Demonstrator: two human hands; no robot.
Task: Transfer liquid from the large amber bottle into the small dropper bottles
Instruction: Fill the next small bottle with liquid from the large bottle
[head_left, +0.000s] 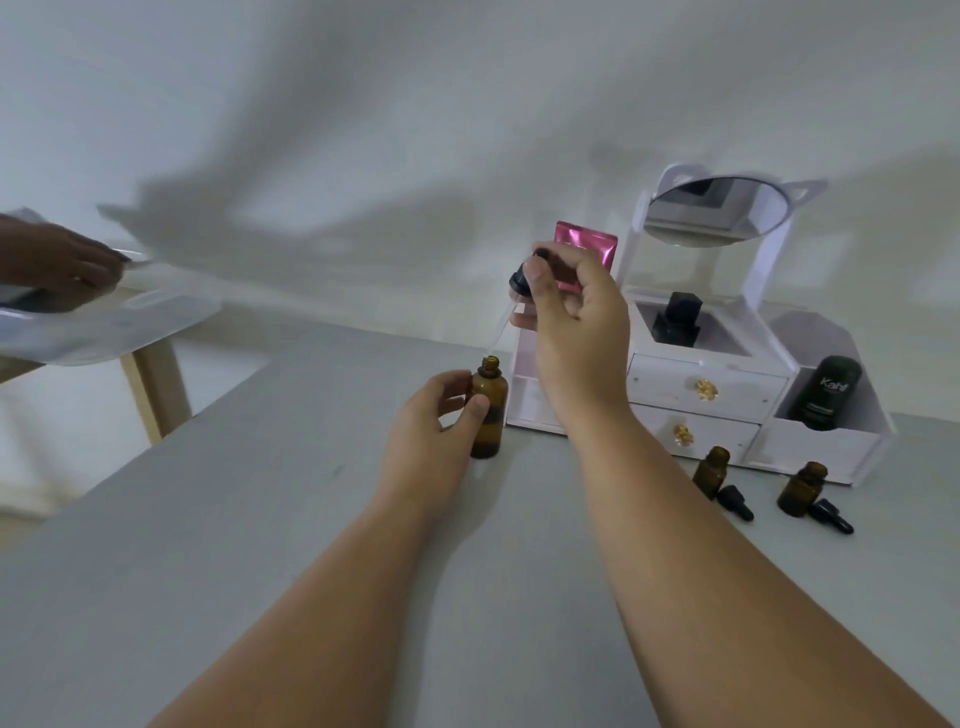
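The large amber bottle (488, 410) stands uncapped on the grey table (260, 519), and my left hand (434, 431) grips its side. My right hand (576, 322) holds a black-capped dropper (519, 283) above it, thumb on the bulb. The glass tube slants down with its tip just over the bottle's mouth. Two small amber dropper bottles (710, 470) (802, 489) stand open to the right, each with its black dropper cap (735, 501) (831, 515) lying beside it.
A white organiser (727, 395) with drawers, a round mirror (719, 210), a pink box (584, 244), a black bottle (675, 318) and a dark tube (827, 392) stands behind the bottles. At the far left, another person's hand (57, 262) rests on a white tray (104, 327) on a wooden table.
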